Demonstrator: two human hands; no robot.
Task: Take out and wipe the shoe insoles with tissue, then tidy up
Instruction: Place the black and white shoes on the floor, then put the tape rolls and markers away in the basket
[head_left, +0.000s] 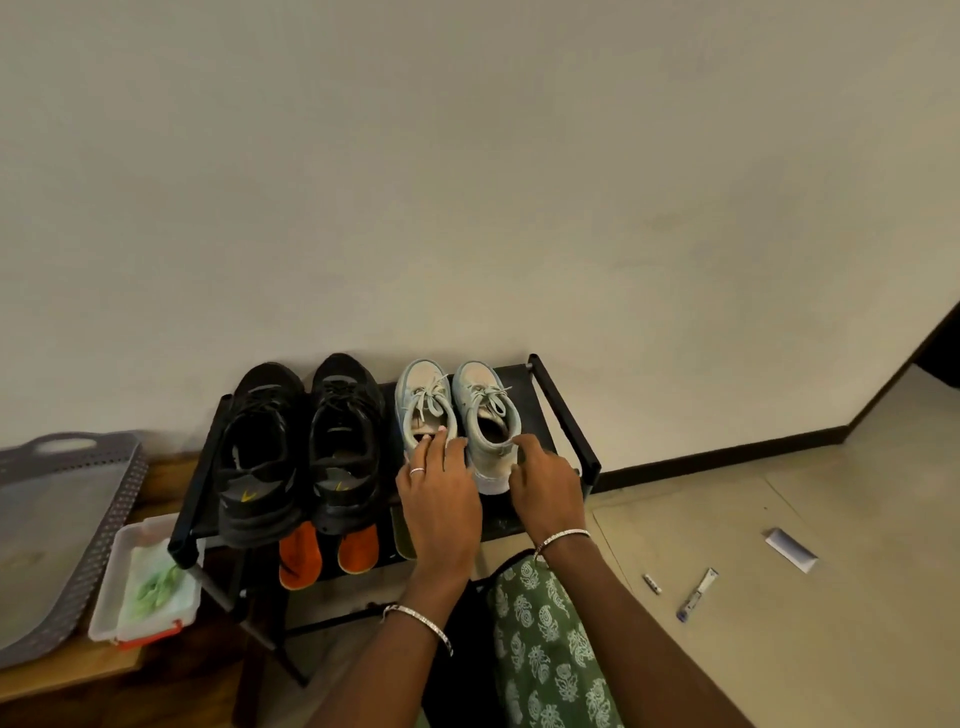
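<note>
Both hands are on the pale pair, top shelf of the black shoe rack (563, 410), right end. Left hand (441, 486) lies straight-fingered over the left pale sneaker (423, 400) heel, gripping nothing. Right hand (545, 483) curls at the right pale sneaker (485, 400) collar, can't tell if it's pinching. Looks like the insole-pulling step: next, hook fingers inside and peel up.

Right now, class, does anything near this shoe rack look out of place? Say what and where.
Yes. Three small items lie scattered on the floor right of the shoe rack: a white-and-blue packet, a small tube and a short stick. They lie at odd angles, like dropped litter.
</note>
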